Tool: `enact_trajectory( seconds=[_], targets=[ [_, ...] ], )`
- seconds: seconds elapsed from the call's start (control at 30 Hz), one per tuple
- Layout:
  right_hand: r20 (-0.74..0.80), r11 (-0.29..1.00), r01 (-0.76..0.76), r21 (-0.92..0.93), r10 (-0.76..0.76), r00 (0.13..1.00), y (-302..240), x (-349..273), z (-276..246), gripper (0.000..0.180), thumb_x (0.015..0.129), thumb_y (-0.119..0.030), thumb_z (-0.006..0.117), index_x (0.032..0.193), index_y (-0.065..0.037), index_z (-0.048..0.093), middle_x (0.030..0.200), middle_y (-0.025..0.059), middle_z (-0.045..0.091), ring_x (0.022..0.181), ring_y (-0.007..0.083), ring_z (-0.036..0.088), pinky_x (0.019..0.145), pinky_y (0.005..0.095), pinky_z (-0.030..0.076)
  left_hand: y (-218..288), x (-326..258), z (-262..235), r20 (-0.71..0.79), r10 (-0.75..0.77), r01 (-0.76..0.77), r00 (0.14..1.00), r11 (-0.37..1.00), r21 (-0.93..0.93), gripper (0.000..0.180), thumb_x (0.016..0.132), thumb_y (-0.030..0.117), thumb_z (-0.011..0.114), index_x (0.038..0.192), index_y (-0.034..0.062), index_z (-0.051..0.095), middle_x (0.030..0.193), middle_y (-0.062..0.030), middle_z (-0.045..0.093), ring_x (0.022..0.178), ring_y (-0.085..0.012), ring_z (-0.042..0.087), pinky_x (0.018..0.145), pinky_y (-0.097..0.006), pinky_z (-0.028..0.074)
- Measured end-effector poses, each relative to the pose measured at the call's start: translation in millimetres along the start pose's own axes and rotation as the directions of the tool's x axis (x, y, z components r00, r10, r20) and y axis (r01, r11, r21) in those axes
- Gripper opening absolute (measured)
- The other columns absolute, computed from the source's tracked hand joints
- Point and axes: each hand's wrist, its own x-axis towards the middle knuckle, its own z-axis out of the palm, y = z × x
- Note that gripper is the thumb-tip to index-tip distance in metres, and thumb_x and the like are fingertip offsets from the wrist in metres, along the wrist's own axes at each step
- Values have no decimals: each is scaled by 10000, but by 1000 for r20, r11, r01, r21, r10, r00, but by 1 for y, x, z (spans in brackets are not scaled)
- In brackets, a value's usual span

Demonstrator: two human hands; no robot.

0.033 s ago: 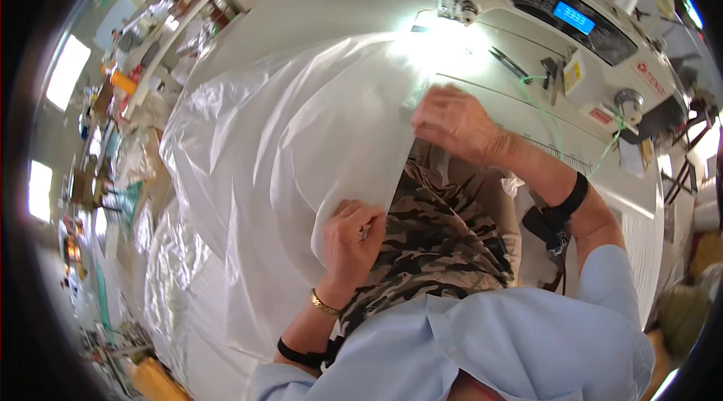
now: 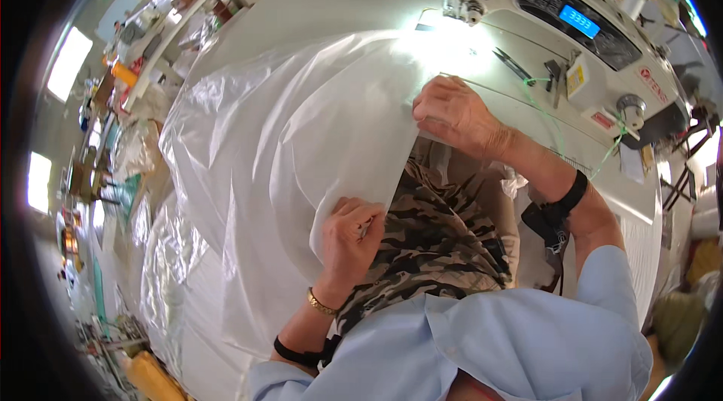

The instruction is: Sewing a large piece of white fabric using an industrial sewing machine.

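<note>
A large translucent white plastic sheet (image 2: 256, 152) spreads in folds over the sewing table and down toward my lap. My left hand (image 2: 352, 234) grips its near edge, fingers curled and pinched together above my camouflage-patterned trousers. Farther up that same edge, my right hand (image 2: 456, 116) pinches the sheet between thumb and bent fingers, just short of the lit needle area. The sewing machine (image 2: 580, 17) stands at the far right, its needle assembly (image 2: 461, 8) above a bright glare that hides the stitching spot.
Dark thread snips (image 2: 514, 66) lie on the table right of the glare. Green thread (image 2: 544, 111) trails near a white box-shaped part (image 2: 584, 76) and a round winder (image 2: 631, 109). Cluttered shelves (image 2: 162, 47) line the left side. A yellow-orange bundle (image 2: 154, 377) sits at lower left.
My right hand, smeared by motion before, has moved slightly up and is now sharp, its fingers closed at the sheet's edge. My left hand stays nearly where it was.
</note>
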Motion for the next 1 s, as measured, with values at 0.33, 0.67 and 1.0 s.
enact_trajectory(
  seconds=[0.33, 0.67, 1.0],
  targets=[
    [-18, 987, 152, 52, -152, 988, 22, 19, 5, 96, 856, -168, 636, 904, -102, 586, 941, 24, 601, 968, 236, 549, 913, 394, 389, 14, -6, -9, 23, -345, 333, 938, 885, -326, 322, 886, -95, 506, 1167, -7, 638, 787, -25, 553, 528, -71, 478, 484, -208, 392],
    [119, 943, 332, 36, -334, 935, -15, 9, 24, 240, 858, -276, 630, 1030, -108, 640, 1064, 61, 595, 1067, 265, 532, 956, 439, 372, 15, -8, 2, -112, -82, 86, 990, 996, 31, 349, 772, 30, 722, 1110, -18, 651, 706, -68, 465, 529, -137, 421, 494, -282, 365],
    [140, 936, 350, -39, -342, 929, -31, 18, 23, 202, 874, -285, 600, 874, -84, 612, 926, 59, 572, 988, 229, 539, 894, 382, 386, 8, 7, 8, -232, 11, 28, 973, 986, 166, 234, 747, 119, 768, 927, 2, 674, 701, -105, 559, 531, -206, 501, 499, -327, 397]
  ],
)
